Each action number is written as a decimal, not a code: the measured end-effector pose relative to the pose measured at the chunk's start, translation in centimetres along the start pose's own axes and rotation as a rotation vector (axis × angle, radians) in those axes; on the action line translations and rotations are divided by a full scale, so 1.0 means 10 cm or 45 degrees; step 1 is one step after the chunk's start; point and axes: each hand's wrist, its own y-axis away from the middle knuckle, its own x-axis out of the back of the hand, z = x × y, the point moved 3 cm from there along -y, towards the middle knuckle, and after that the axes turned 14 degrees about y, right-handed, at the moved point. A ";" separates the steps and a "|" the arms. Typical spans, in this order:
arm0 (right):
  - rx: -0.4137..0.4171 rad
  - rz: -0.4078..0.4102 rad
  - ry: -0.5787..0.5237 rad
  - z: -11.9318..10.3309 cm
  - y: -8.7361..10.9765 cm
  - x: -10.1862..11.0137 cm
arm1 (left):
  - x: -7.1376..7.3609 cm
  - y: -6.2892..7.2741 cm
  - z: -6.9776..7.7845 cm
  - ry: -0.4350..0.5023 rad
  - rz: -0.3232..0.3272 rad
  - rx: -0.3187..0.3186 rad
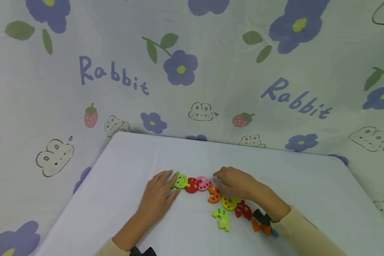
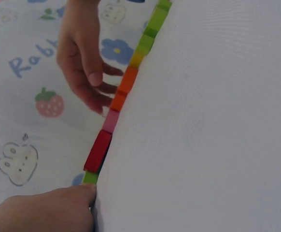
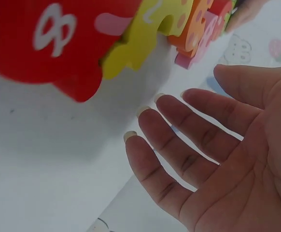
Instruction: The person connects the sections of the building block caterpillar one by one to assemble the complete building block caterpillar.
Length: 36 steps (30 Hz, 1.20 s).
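Observation:
My left hand (image 1: pixel 158 195) rests on the table, its fingers and thumb touching the left side of a green caterpillar-head puzzle piece (image 1: pixel 181 181). A red piece marked 2 (image 1: pixel 192 185) and a pink piece (image 1: pixel 204 184) adjoin the head in a row. Past them lie an orange piece (image 1: pixel 214 195), a yellow piece (image 1: pixel 229 203) and a red piece marked 8 (image 3: pixel 58 34). My right hand (image 1: pixel 236 183) hovers by the pink and orange pieces; the right wrist view shows its loosely bent fingers (image 3: pixel 164 140) holding nothing.
Nearer the front lies a light green piece (image 1: pixel 223 219), apart from the row. Orange and blue pieces (image 1: pixel 261 228) sit partly hidden beside the right cuff. The white table (image 1: pixel 140 153) ends at a patterned cloth (image 1: pixel 217 89) behind. Dark wrist devices (image 1: pixel 261 217) sit at both sleeves.

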 end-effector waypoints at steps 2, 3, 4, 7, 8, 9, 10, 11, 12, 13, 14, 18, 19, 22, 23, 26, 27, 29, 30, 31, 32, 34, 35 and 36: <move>0.002 0.005 -0.011 0.02 0.06 0.01 | 0.00 0.00 0.00 -0.002 -0.009 0.010; -0.003 0.005 -0.014 0.03 0.08 0.02 | 0.00 0.00 0.00 -0.006 -0.017 0.017; -0.010 0.004 -0.011 0.04 0.11 0.02 | 0.00 0.00 0.00 -0.007 -0.022 0.021; -0.055 -0.019 -0.008 0.05 0.19 0.03 | 0.00 -0.01 -0.01 -0.005 -0.033 0.030; -0.067 -0.026 -0.014 0.05 0.21 0.04 | 0.00 -0.01 -0.01 -0.005 -0.032 0.031; -0.081 -0.035 -0.016 0.05 0.24 0.04 | 0.00 -0.01 -0.01 -0.004 -0.033 0.032; -0.090 -0.044 -0.019 0.05 0.26 0.04 | 0.00 -0.01 -0.01 -0.001 -0.032 0.031; -0.099 -0.051 -0.024 0.05 0.29 0.04 | 0.01 -0.01 -0.01 -0.001 -0.031 0.031; -0.099 -0.052 -0.032 0.04 0.33 0.04 | 0.01 -0.01 -0.01 -0.001 -0.031 0.030; -0.094 -0.054 -0.039 0.03 0.36 0.05 | 0.00 -0.01 -0.01 0.001 -0.031 0.030; -0.094 -0.058 -0.044 0.03 0.38 0.05 | 0.00 -0.01 -0.01 0.001 -0.033 0.029; -0.076 -0.069 -0.050 -0.01 0.49 0.05 | -0.01 -0.01 -0.01 0.004 -0.038 0.028; -0.071 -0.071 -0.051 -0.02 0.52 0.05 | -0.01 -0.01 -0.01 0.007 -0.038 0.027; -0.023 -0.049 -0.037 -0.06 0.61 0.03 | -0.01 -0.01 -0.02 0.009 -0.035 0.028; -0.004 -0.038 -0.040 -0.08 0.64 0.02 | -0.02 -0.01 -0.02 0.008 -0.035 0.029; 0.050 -0.010 -0.029 -0.14 0.73 -0.02 | -0.02 -0.01 -0.02 0.009 -0.036 0.032; 0.066 -0.002 -0.029 -0.16 0.75 -0.03 | -0.02 -0.01 -0.02 0.009 -0.038 0.033; 0.083 0.003 -0.036 -0.21 0.79 -0.06 | -0.03 -0.01 -0.02 0.008 -0.037 0.032; 0.089 0.003 -0.025 -0.23 0.80 -0.07 | -0.03 -0.01 -0.03 0.008 -0.036 0.033; 0.093 0.007 -0.018 -0.26 0.81 -0.09 | -0.03 -0.01 -0.03 0.008 -0.036 0.032; 0.101 0.014 -0.009 -0.28 0.82 -0.10 | -0.03 -0.01 -0.03 0.008 -0.035 0.032; 0.107 0.016 0.009 -0.33 0.84 -0.12 | -0.03 -0.01 -0.03 0.003 -0.034 0.030; 0.109 0.020 0.023 -0.35 0.84 -0.13 | -0.03 -0.01 -0.03 0.001 -0.033 0.031; 0.114 0.028 0.029 -0.36 0.85 -0.14 | -0.02 0.00 -0.03 -0.002 -0.031 0.032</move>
